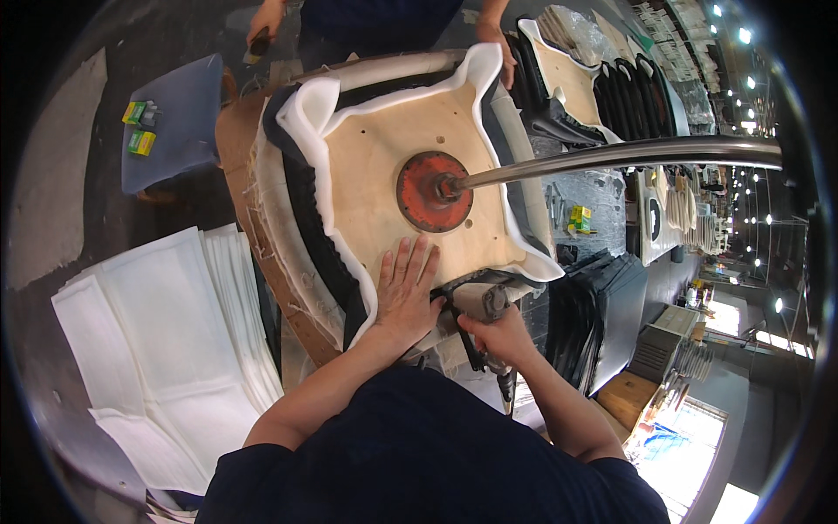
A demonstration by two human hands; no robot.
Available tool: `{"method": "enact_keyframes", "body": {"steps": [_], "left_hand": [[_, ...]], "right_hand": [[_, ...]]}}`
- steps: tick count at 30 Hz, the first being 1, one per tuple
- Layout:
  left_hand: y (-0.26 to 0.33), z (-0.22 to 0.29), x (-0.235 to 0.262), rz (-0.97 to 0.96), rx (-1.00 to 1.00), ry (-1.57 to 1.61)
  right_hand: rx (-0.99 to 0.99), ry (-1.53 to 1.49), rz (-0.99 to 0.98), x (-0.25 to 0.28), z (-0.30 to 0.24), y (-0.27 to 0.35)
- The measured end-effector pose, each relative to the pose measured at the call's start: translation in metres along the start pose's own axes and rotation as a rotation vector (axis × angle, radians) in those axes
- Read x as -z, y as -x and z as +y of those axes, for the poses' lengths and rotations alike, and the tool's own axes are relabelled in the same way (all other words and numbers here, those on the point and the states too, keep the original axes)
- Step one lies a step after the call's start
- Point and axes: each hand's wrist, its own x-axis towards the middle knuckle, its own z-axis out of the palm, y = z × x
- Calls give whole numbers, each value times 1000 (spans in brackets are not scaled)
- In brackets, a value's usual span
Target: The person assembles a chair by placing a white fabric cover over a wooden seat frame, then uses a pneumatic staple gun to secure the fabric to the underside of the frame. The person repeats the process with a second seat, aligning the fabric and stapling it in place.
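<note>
The wooden panel [375,166] is pinned mid-desk [237,148] under the red disc [423,210], near side close to the desk's near edge. The left hand [406,293] is laid flat on it, fingers spread; the gun-shaped tool [480,301] is gripped by the right hand [504,336]. Stiff and fairly light, presumably; the white foam [316,179] looks squashy, so the panel is best gripped firmly at opposite edges.

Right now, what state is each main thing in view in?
Left hand: open, laid on the wooden board
Right hand: closed around the staple gun
Red disc: flat against the board
White padding: curled up at the far corners
White sheets: stacked
</note>
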Motion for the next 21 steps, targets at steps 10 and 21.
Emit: {"method": "enact_keyframes", "body": {"steps": [10, 21], "left_hand": [[-6, 4, 8, -18, 22, -25], [-1, 6, 15, -44, 40, 23]], "right_hand": [[-27, 52, 8, -1, -15, -3], [16, 81, -1, -15, -16, 3]]}}
